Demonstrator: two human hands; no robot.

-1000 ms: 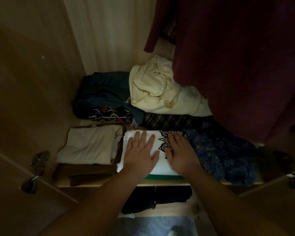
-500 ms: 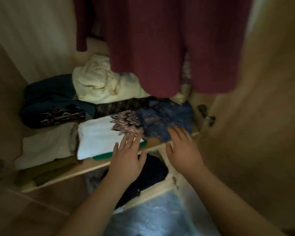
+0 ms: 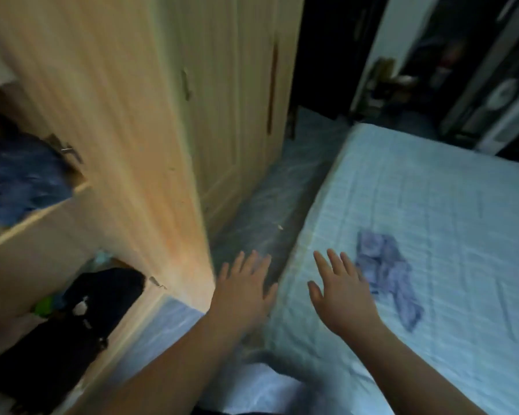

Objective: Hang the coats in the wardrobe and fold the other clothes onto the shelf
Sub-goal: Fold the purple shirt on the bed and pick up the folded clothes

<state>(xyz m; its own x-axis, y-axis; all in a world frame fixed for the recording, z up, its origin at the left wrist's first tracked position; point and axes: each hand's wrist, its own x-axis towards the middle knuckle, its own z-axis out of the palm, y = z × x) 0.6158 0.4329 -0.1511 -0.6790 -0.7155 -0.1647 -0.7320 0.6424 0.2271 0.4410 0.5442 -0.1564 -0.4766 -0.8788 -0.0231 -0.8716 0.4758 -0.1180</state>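
A crumpled blue-violet garment (image 3: pixel 387 272) lies on the pale blue bed (image 3: pixel 432 205) at the right. My right hand (image 3: pixel 340 290) hovers open over the bed's near edge, just left of that garment, holding nothing. My left hand (image 3: pixel 241 290) is open and empty above the gap between bed and wardrobe. The open wardrobe (image 3: pixel 72 235) is at the left; a blue patterned garment (image 3: pixel 18 181) lies on its shelf (image 3: pixel 33 217) and dark clothes (image 3: pixel 72 324) sit on the level below. The view is blurred.
The open wooden wardrobe door (image 3: pixel 126 145) stands between my hands and the shelf. More closed wardrobe doors (image 3: pixel 231 100) run along the back. A narrow strip of floor (image 3: pixel 267 199) lies between wardrobe and bed. Dark furniture (image 3: pixel 492 85) stands at the far right.
My hands have left the folded white garment on the shelf and swung right toward the bed. My view turned from the wardrobe interior to the bed and the blue-violet garment.
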